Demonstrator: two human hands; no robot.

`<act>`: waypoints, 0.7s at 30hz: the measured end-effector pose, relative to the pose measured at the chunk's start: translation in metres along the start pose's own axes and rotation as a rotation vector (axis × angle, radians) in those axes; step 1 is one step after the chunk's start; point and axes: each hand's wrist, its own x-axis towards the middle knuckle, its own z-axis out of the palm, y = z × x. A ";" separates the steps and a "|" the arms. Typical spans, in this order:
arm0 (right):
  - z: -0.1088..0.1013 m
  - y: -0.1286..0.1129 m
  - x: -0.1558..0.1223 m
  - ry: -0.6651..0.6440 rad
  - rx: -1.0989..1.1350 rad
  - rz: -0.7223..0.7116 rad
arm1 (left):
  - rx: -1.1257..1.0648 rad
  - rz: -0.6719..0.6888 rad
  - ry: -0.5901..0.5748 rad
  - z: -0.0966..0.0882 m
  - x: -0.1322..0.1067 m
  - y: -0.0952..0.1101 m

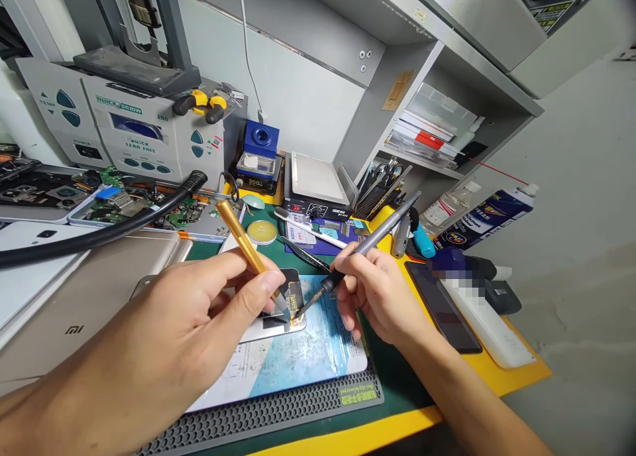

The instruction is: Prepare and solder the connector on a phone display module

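My left hand point(209, 323) is closed in a pinch around a craft knife with a gold knurled handle point(243, 238). Its tip points down at the small contacts of a phone part point(297, 325). In my right hand point(375, 287), gripped like a pen, is a soldering iron point(334, 280) with a grey handle and a thin metal tip. Both tools' tips meet close together over the gold contact area of the phone part; whether they touch it I cannot tell. The part lies on a blue and white sheet point(318, 353). My left fingers hide some of it.
A grey station point(149, 151) with a black hose point(124, 224) stands back left. Phones and circuit boards point(171, 214) lie left. Behind the sheet are a round yellow tin point(262, 232), black tweezers point(305, 254) and a heating plate point(318, 177). A white power bank-like block point(497, 330) lies right.
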 end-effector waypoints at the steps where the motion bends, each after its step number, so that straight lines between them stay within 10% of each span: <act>1: 0.000 0.000 0.000 0.001 0.003 0.002 | 0.021 0.034 -0.030 0.000 0.001 0.000; 21: 0.001 0.000 0.000 -0.034 0.030 -0.001 | 0.087 0.055 -0.134 -0.004 0.001 -0.010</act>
